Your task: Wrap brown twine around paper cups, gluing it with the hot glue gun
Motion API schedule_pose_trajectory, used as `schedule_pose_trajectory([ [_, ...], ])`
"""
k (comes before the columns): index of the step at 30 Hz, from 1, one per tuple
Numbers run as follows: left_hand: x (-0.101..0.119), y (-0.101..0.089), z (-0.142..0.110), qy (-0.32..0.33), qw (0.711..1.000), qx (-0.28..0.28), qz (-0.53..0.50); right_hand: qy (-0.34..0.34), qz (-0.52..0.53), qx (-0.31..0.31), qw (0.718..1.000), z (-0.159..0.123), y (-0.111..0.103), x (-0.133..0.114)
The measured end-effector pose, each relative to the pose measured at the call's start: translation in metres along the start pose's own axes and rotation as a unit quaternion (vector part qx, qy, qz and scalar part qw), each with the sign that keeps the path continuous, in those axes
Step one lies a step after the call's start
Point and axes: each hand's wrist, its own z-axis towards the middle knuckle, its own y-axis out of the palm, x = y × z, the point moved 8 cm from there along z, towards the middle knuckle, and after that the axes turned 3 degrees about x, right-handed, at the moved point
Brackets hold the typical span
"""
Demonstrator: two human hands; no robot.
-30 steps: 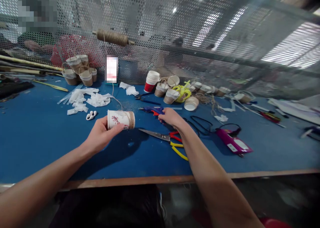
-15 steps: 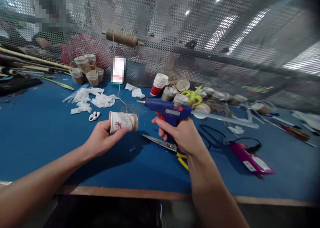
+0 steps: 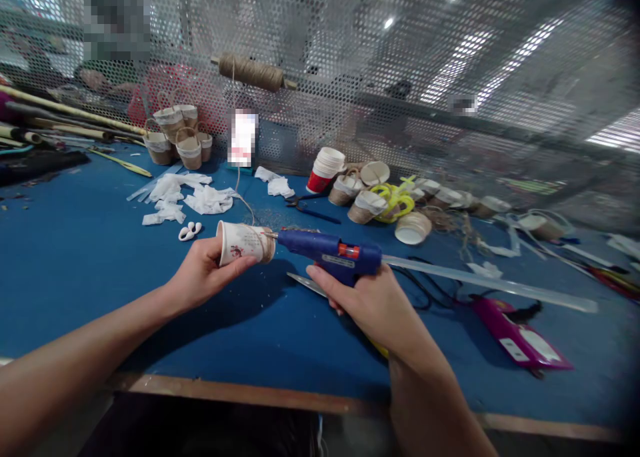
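My left hand (image 3: 207,273) is closed round a white paper cup (image 3: 240,245) lying on its side, its mouth to the left. Brown twine (image 3: 269,247) is wound round the cup's base end, and a strand runs up from there to a twine spool (image 3: 251,72). In my right hand (image 3: 355,293) is a blue hot glue gun (image 3: 325,249), with a long clear glue stick (image 3: 490,285) sticking out of its back. The gun's nozzle is at the twine-wrapped end of the cup. Below the gun lie scissors (image 3: 306,283), partly hidden by my right hand.
Twine-wrapped cups with handles (image 3: 189,150) stand at the back left, near white scraps (image 3: 207,200). Stacked cups (image 3: 325,170), pliers (image 3: 315,210) and yellow cord (image 3: 395,202) lie further right. A purple pouch (image 3: 523,333) rests at the right. Behind the table rises a perforated metal screen (image 3: 320,63).
The glue gun has moved down and left, bringing its nozzle from above the cup to its twine-wrapped end. My left hand keeps its hold on the cup. The view has shifted slightly.
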Motion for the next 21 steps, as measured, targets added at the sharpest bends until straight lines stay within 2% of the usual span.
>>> schedule_pose_trajectory([
  [6, -0.003, 0.001, 0.000, -0.015, 1.000, -0.006, 0.016, -0.088, -0.045, 0.000, 0.995, -0.002, 0.000, -0.007],
  [12, -0.006, -0.001, 0.000, -0.026, 1.000, 0.003, 0.012, -0.185, -0.102, -0.009, 0.977, -0.005, 0.001, -0.009],
  [21, -0.011, -0.002, 0.000, -0.041, 0.999, 0.007, 0.007, -0.168, -0.095, 0.006, 0.981, -0.009, 0.002, -0.001],
])
